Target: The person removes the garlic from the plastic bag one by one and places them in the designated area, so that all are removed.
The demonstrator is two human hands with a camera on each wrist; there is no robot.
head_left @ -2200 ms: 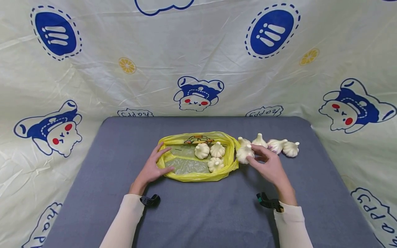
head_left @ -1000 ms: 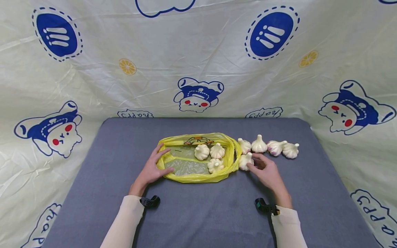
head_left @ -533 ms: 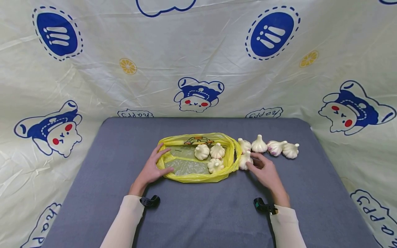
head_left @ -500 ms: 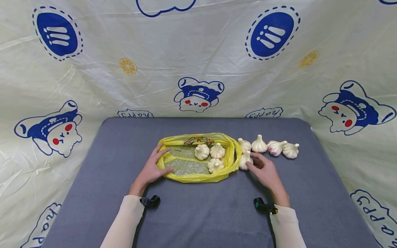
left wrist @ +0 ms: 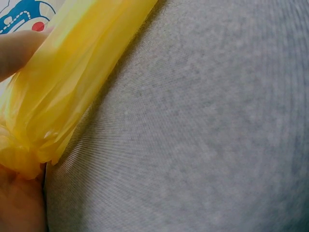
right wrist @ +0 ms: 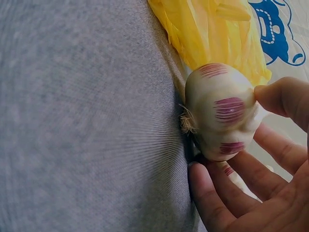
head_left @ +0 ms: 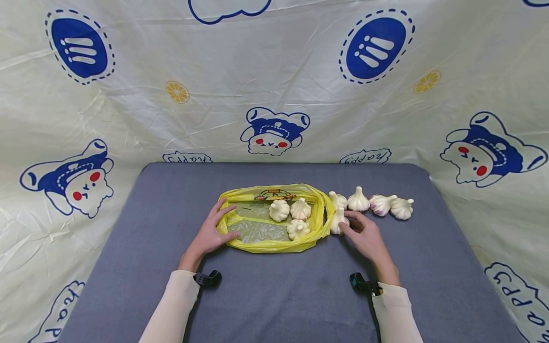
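In the head view my left hand (head_left: 211, 229) holds the left end of a yellow plastic bag (head_left: 261, 246), thumb and fingers reaching over its rim. The left wrist view shows the thumb passing behind the bag's wall. My right hand (head_left: 367, 238) pinches a garlic bulb (head_left: 338, 223) just outside the bag's right end. In the right wrist view this garlic bulb (right wrist: 219, 113) shows purple streaks, with its roots towards the table and the thumb and fingers on its sides. Three garlic bulbs sit in the right half of the bag, one garlic bulb (head_left: 298, 229) nearest me.
Behind and right of my right hand, several garlic bulbs stand in a row, including an upright garlic bulb (head_left: 358, 200) and a leaning garlic bulb (head_left: 401, 209) at the right end. A grey cloth-covered table (head_left: 274, 295) lies beneath. A printed white curtain (head_left: 214, 124) rises behind it.
My right hand has brought the garlic bulb down and nearer to me, beside the bag's right end. Since then it has shifted slightly left. My left hand and the bag stay in place.
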